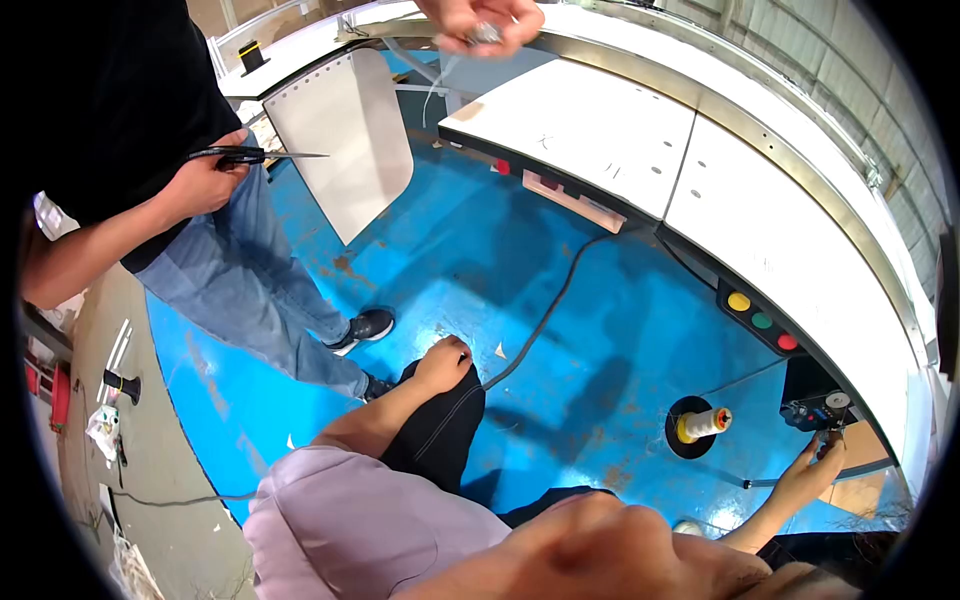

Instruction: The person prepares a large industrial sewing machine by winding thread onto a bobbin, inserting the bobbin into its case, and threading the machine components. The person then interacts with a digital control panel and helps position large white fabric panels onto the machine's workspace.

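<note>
My left hand [445,365] rests on my black-clad knee [440,430], its fingers curled in; a small dark spot shows at the fingertips, too small to name. At the lower right, my right hand [822,466] reaches under the white table [790,190] to a black device with a round dial [828,405]. Its fingers are pinched at small metal parts below that device, and what they hold is unclear. Left of this hand, a cone of white thread [704,424] stands on a round black base.
A standing person in jeans [235,290] holds black scissors [240,156] beside a hanging white panel [345,140]. Another hand [485,25] holds a small object above the table. Coloured buttons [761,320] line the table's underside. A dark cable [545,318] crosses the blue floor.
</note>
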A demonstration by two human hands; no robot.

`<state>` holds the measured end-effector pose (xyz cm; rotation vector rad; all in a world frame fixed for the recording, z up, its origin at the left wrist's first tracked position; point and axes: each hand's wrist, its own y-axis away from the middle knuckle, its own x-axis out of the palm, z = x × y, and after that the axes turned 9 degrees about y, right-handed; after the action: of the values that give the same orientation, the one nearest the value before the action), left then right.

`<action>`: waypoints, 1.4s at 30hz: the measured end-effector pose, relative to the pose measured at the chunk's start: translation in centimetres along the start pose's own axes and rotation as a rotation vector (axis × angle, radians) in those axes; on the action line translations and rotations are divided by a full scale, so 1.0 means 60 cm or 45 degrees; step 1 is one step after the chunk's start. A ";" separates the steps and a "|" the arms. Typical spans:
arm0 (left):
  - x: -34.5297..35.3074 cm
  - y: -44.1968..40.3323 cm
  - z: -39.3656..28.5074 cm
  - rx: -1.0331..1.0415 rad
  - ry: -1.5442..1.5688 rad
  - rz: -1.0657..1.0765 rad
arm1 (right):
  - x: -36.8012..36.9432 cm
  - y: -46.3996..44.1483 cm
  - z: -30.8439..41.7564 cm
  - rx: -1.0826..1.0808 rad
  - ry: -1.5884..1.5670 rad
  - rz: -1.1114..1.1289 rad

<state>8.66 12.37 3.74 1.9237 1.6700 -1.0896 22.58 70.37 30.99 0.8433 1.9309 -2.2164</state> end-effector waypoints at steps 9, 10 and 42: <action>-0.060 -0.072 -0.106 0.081 0.633 -0.697 | 0.010 0.006 -0.012 0.507 -0.408 0.175; -0.106 -0.092 -0.148 0.124 0.591 -0.728 | 0.017 0.005 -0.016 0.524 -0.490 0.178; 0.020 0.005 -0.128 0.259 0.138 0.359 | -0.001 0.006 0.030 0.476 -0.275 -0.114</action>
<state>11.31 18.54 7.66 2.3005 1.3263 -1.0938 22.13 68.59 30.81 0.5285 1.5128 -2.6435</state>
